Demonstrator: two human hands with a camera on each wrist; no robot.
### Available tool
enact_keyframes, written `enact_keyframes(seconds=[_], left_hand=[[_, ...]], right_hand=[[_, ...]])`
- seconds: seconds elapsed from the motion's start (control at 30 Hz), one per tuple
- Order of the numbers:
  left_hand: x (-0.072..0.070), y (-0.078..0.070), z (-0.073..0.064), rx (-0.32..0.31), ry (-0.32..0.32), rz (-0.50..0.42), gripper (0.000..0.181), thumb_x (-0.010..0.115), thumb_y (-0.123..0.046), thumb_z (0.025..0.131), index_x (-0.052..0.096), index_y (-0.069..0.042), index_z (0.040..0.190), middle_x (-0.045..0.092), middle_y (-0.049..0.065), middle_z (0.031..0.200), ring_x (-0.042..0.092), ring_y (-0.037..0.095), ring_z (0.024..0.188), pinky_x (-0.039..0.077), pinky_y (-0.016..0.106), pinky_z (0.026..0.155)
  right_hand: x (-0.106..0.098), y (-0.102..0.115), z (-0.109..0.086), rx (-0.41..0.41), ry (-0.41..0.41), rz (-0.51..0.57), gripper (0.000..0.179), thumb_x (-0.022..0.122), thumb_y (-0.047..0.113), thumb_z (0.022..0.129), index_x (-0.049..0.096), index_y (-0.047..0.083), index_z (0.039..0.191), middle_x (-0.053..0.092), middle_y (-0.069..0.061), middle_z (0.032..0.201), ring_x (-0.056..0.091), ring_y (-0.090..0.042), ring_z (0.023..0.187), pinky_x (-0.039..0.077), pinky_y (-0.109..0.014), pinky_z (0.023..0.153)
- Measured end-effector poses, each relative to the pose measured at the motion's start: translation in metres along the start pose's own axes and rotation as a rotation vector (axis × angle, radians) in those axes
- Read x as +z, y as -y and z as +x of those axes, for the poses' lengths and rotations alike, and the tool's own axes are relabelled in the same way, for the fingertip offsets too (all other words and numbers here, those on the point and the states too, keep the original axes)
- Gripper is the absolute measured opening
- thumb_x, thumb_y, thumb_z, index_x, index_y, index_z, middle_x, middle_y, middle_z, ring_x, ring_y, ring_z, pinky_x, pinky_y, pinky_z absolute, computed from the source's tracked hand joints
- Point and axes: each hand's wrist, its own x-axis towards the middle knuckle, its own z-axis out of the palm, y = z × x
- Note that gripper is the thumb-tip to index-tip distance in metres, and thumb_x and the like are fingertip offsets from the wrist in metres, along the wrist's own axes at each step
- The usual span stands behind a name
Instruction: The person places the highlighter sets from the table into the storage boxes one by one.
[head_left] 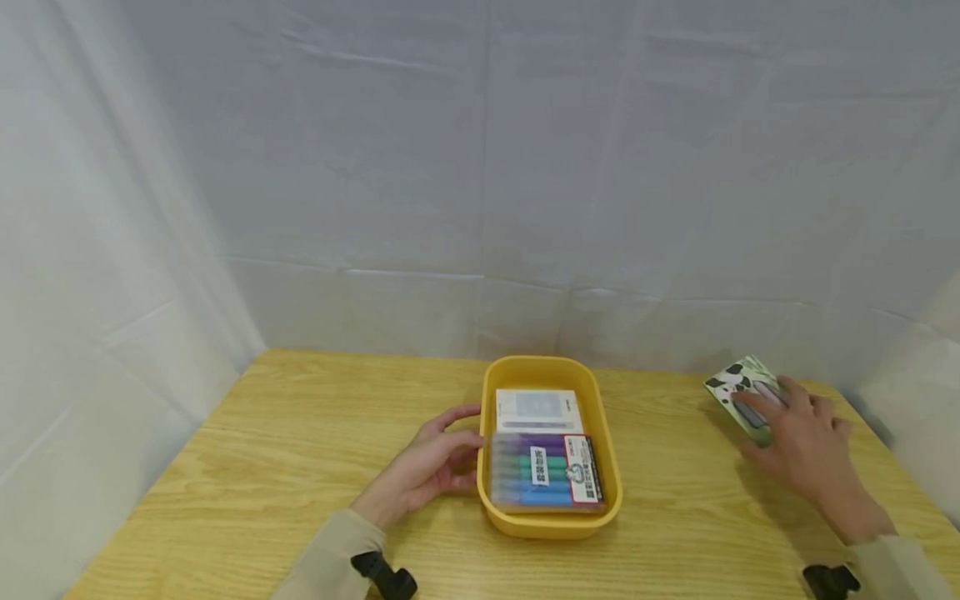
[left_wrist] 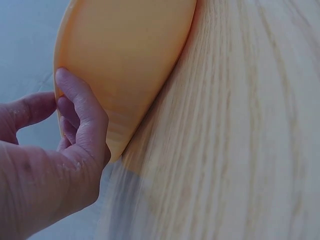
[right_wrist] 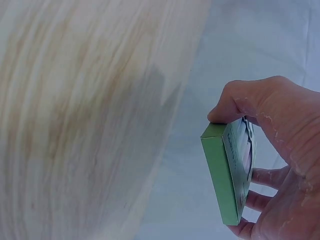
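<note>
A yellow plastic basket (head_left: pixel 611 492) stands on the wooden table in the middle of the head view. At its left side my left hand (head_left: pixel 431 462) holds the rim, with bent fingers (left_wrist: pixel 82 102) against the outer wall in the left wrist view. Over the table's right part, my right hand (head_left: pixel 810 442) grips a small green box (head_left: pixel 750 421) with a panda picture on its face. The right wrist view has the thumb on one end of the green box (right_wrist: pixel 220 175) and the other fingers round the far side.
Inside the basket lie a clear pack of coloured pens (head_left: pixel 525 475) and, behind it, a flat white box (head_left: pixel 538 410). The wooden table (head_left: pixel 300 467) runs back to a pale hanging sheet (head_left: pixel 420 208), which also covers both sides.
</note>
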Motion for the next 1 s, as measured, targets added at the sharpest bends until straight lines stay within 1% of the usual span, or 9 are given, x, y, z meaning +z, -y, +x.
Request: enact_keyframes(seconds=[0.27, 0.57, 0.77, 1.0], left_hand=[[0.000, 0.000, -0.001, 0.001, 0.001, 0.001, 0.064, 0.062, -0.009, 0.094, 0.035, -0.010, 0.152, 0.070, 0.005, 0.108, 0.065, 0.013, 0.089, 0.056, 0.028, 0.068], [0.000, 0.000, -0.001, 0.000, -0.009, 0.013, 0.061, 0.061, -0.010, 0.095, 0.037, -0.011, 0.151, 0.069, 0.007, 0.112, 0.064, 0.015, 0.089, 0.056, 0.029, 0.069], [0.000, -0.001, 0.000, 0.000, -0.009, 0.027, 0.059, 0.061, -0.011, 0.096, 0.039, -0.012, 0.150, 0.069, 0.009, 0.115, 0.064, 0.015, 0.090, 0.057, 0.029, 0.070], [0.000, -0.001, 0.001, 0.000, -0.016, 0.023, 0.059, 0.062, -0.010, 0.095, 0.039, -0.012, 0.150, 0.069, 0.008, 0.113, 0.064, 0.015, 0.088, 0.056, 0.028, 0.069]], right_hand=[[-0.004, 0.015, -0.001, -0.036, -0.063, 0.004, 0.058, 0.083, 0.017, 0.076, 0.061, 0.018, 0.130, 0.037, -0.042, 0.142, 0.037, -0.073, 0.113, 0.033, -0.080, 0.071], [-0.014, 0.034, 0.002, -0.062, -0.091, 0.019, 0.060, 0.081, 0.015, 0.076, 0.060, 0.019, 0.132, 0.036, -0.040, 0.145, 0.036, -0.072, 0.117, 0.032, -0.082, 0.077], [-0.020, 0.046, 0.005, -0.090, -0.128, 0.030, 0.060, 0.080, 0.014, 0.074, 0.061, 0.020, 0.131, 0.037, -0.038, 0.146, 0.038, -0.069, 0.118, 0.033, -0.080, 0.077], [-0.022, 0.055, 0.008, -0.161, -0.186, 0.028, 0.063, 0.081, 0.014, 0.070, 0.062, 0.021, 0.129, 0.040, -0.038, 0.144, 0.041, -0.067, 0.114, 0.035, -0.079, 0.072]])
